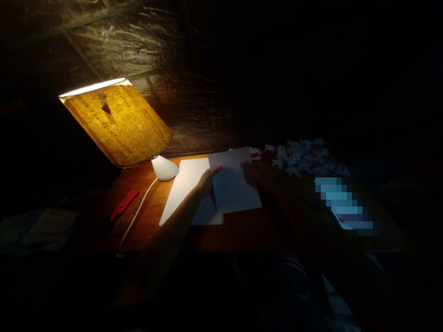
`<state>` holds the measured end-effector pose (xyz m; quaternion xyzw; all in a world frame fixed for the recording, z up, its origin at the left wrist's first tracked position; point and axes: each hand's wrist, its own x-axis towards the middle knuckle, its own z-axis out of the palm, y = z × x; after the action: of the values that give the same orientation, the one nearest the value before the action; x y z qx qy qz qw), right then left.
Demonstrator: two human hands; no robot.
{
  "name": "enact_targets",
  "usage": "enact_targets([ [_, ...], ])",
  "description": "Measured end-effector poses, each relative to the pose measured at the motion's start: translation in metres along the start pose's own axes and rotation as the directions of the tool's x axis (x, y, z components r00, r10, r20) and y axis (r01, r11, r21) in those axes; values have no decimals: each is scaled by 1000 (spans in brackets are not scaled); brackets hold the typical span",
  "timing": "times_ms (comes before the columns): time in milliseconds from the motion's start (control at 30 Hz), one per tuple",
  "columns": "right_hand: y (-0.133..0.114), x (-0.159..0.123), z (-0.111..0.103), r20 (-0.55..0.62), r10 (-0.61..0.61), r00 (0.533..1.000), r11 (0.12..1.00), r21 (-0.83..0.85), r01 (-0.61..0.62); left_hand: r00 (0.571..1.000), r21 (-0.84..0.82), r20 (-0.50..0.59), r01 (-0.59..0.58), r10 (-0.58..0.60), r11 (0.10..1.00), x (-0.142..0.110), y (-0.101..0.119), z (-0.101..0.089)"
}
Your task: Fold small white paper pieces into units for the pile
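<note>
A white sheet of paper is held a little above the table, tilted, with one of my hands at each side. My left hand grips its left edge, thumb lying on top. At the right edge, my right hand pinches the same sheet; its fingers are dim in the shadow. Beneath and to the left lies more white paper, flat on the wooden table, partly covered by my left forearm and the raised sheet.
A lit lamp with a print-patterned shade stands at the left, its white cord running to the front edge. Beside the cord lies a red-handled tool. Crumpled or folded paper pieces heap at the back right, near a blurred glowing device.
</note>
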<state>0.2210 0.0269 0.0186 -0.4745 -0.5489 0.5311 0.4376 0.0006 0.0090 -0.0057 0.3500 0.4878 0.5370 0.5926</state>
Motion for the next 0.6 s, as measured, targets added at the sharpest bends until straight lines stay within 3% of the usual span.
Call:
enact_targets([
  [133, -3, -2, 1, -25, 2, 1000, 1000, -1, -2, 1000, 16, 24, 1, -2, 1000, 1, -4, -1],
  [300, -3, -4, 0, 2, 29, 1000, 999, 12, -29, 996, -8, 28, -84, 84, 996, 1, -7, 0],
  [600, 4, -3, 4, 96, 53, 994, 997, 58, -59, 995, 2, 94, -37, 37, 999, -2, -1, -4],
])
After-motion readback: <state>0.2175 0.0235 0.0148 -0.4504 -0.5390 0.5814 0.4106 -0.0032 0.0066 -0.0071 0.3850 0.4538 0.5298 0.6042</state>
